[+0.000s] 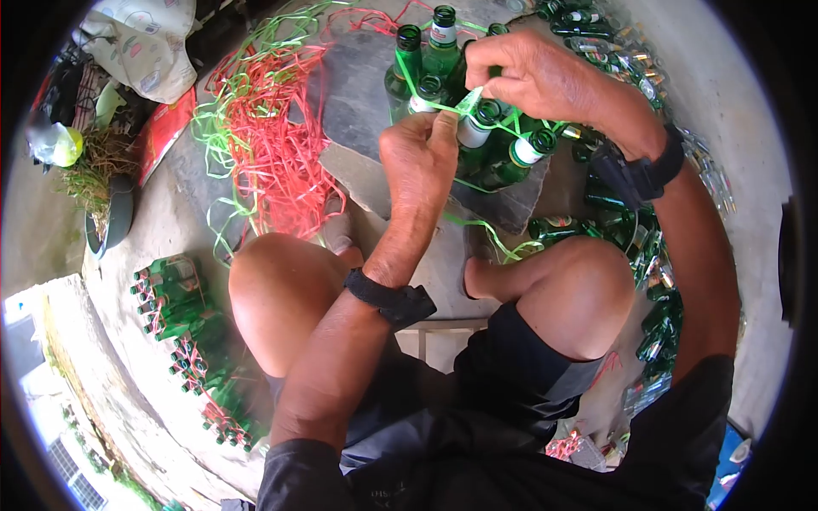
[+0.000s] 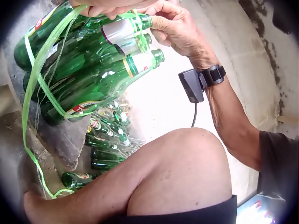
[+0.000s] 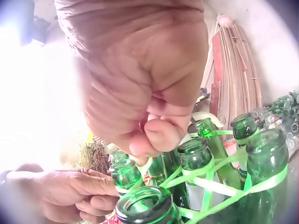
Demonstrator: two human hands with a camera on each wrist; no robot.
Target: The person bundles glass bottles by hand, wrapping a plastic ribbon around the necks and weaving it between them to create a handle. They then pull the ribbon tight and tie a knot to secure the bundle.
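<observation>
Several green bottles (image 1: 504, 166) stand bunched on a grey stone slab (image 1: 349, 94), with light green plastic strap (image 3: 219, 186) running around and between their necks. The left hand (image 1: 419, 162) pinches the strap between thumb and finger at the near left side of the bunch. Over the bottle necks, the right hand (image 1: 541, 77) has thumb and fingers pinched on the strap, close to the left fingertips. In the left wrist view a second strap band circles the bottles' lower bodies (image 2: 60, 109), and a loose length hangs down.
A heap of red and green strap (image 1: 273, 145) lies left of the slab. Tied bundles of green bottles (image 1: 183, 298) stand at lower left. Many loose bottles (image 1: 656, 324) lie along the right. A potted plant (image 1: 106, 200) is at far left; the person's knees flank the near side.
</observation>
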